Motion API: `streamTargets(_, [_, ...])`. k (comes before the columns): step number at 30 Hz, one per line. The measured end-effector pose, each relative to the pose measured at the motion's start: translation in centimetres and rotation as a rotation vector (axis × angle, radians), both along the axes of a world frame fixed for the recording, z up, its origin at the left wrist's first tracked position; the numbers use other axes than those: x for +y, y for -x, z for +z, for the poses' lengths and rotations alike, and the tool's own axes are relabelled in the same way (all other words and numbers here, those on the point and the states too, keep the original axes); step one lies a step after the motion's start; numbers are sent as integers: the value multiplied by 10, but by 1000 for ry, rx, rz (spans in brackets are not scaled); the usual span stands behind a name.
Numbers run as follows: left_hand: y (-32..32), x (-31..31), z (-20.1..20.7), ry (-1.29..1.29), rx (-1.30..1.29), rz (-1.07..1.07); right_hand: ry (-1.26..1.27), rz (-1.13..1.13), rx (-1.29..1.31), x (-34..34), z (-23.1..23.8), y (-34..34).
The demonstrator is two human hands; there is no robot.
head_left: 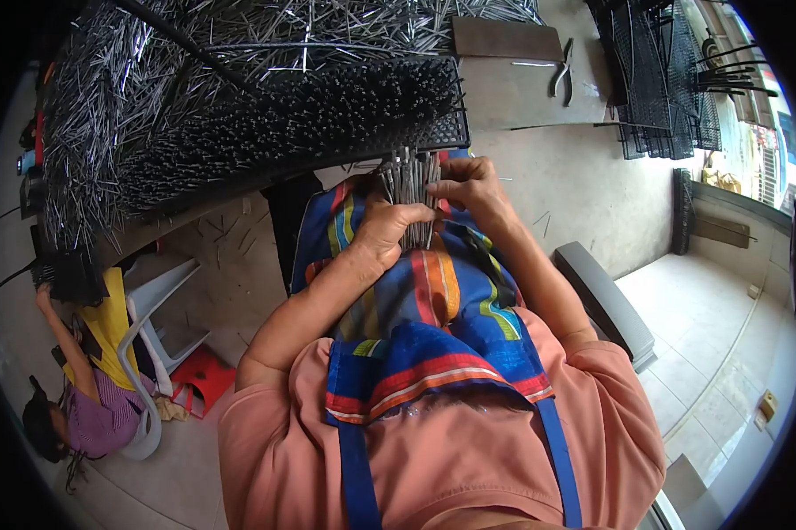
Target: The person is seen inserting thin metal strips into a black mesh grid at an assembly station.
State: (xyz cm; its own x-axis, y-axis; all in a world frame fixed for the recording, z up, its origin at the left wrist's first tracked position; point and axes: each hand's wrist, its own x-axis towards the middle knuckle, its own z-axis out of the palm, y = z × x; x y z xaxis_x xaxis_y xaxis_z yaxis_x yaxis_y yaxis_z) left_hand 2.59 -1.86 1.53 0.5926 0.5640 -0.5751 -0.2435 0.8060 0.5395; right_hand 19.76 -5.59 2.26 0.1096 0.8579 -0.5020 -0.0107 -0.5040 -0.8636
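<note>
Over my lap I hold a bundle of thin silvery metal rods [410, 190], roughly upright. My left hand [382, 228] is wrapped around its lower part, with the thumb lying across the front. My right hand [473, 187] is closed at the bundle's upper right side, thumb against the rods and fingers curled; the fingertips are partly hidden. Just beyond the hands stands a black perforated rack [447, 134], packed with many upright dark-tipped rods [301, 119]. A striped blue, red and orange apron [429, 287] covers my lap beneath the bundle.
Loose metal rods [89, 115] lie heaped behind the rack. Pliers [563, 75] rest beside a brown board [507, 39]. Black mesh racks [663, 84] stand at far right. A dark grey padded piece [603, 300] is by my right elbow. At left, another person [106, 415] sits by a plastic chair [142, 344].
</note>
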Motion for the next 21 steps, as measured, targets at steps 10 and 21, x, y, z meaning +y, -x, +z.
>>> streamTargets(10, [7,-10,-9,-16,177,67,-378,-556,-69,6,7,-21])
streamTargets(21, [6,-10,-3,77,103,-26,-830,-242,-630,36,-6,-43])
